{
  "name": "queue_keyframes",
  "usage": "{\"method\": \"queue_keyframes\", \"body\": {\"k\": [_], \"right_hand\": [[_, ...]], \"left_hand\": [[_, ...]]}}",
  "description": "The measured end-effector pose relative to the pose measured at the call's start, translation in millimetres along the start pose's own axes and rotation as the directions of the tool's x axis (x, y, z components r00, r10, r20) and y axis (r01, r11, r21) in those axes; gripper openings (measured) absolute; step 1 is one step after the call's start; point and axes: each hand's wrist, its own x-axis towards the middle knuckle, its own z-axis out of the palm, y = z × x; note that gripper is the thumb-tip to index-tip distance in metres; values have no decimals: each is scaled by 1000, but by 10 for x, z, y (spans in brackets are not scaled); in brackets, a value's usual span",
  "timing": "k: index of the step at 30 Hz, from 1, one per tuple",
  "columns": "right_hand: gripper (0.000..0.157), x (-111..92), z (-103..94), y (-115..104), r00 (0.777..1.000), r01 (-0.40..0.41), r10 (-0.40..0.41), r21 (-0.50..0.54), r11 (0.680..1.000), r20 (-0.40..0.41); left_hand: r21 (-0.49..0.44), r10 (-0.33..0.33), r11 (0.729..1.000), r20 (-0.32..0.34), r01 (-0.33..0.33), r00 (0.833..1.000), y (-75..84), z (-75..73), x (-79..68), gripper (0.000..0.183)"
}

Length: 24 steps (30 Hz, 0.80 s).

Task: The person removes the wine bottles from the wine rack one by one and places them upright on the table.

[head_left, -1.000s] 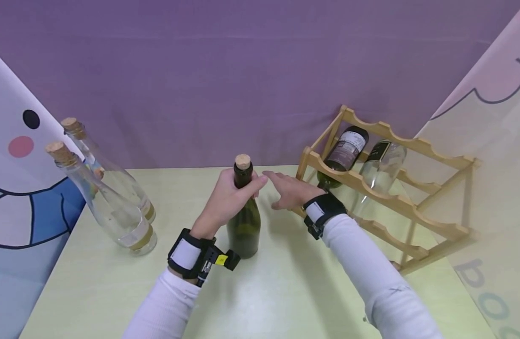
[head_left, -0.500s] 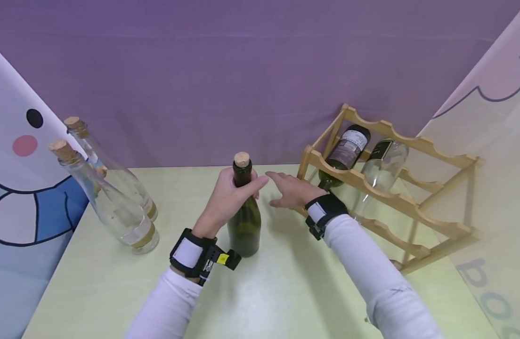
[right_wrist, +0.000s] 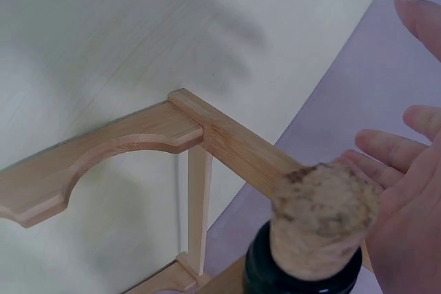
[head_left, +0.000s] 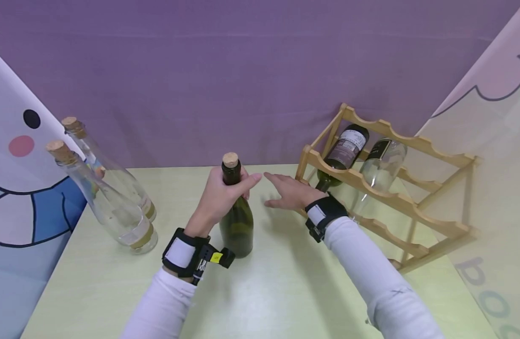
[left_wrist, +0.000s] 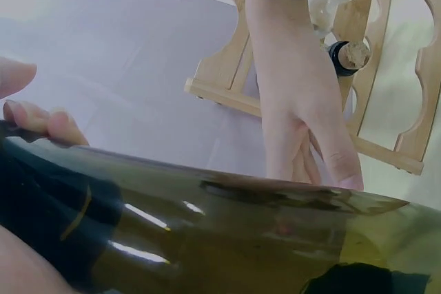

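Note:
My left hand [head_left: 219, 193] wraps the neck of a dark green glass bottle [head_left: 238, 230] with a cork in its mouth. The bottle stands nearly upright mid-table; in the left wrist view its glass [left_wrist: 227, 232] fills the lower part. My right hand [head_left: 296, 190] is spread beside the wooden wine rack [head_left: 387, 195], holding nothing, fingers pointing toward the bottle with a gap between. A corked bottle [right_wrist: 320, 228] lying in the rack comes close to the right wrist camera, with the right fingers [right_wrist: 393, 149] past it.
In the rack's upper tier lie a dark labelled bottle [head_left: 346, 148] and a clear bottle [head_left: 380, 165], necks toward me. Two clear corked bottles [head_left: 111, 207] stand at the table's left. A purple backdrop [head_left: 243, 84] rises behind the table [head_left: 260, 301].
The left hand and the green bottle have shifted a little to the left. My right hand stays by the rack, its thumb spread slightly more to the left.

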Motion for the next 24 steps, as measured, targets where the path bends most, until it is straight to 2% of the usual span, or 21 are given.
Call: {"method": "queue_keyframes", "body": {"k": [7,14,18,24], "right_hand": [[85,-19,-5,-6,1000,8,-8,-8,1000,-8],[86,-27,-11,-7,1000,-10,10,-25,1000,5],[87,-25,-5,-9,1000,-18,18,-33,999,8],[87,-29,17,-6,1000,-13,14,-38,999,18]], "left_hand": [[-13,13,1000,-32,-14,999,1,-119,9,25],[-35,86,995,-80,-89,993,-25,-290,14,29],[-19,101,994,-139,-104,985,-47,-399,8,31],[15,90,996,-235,-89,968,-62,-557,-6,32]]}}
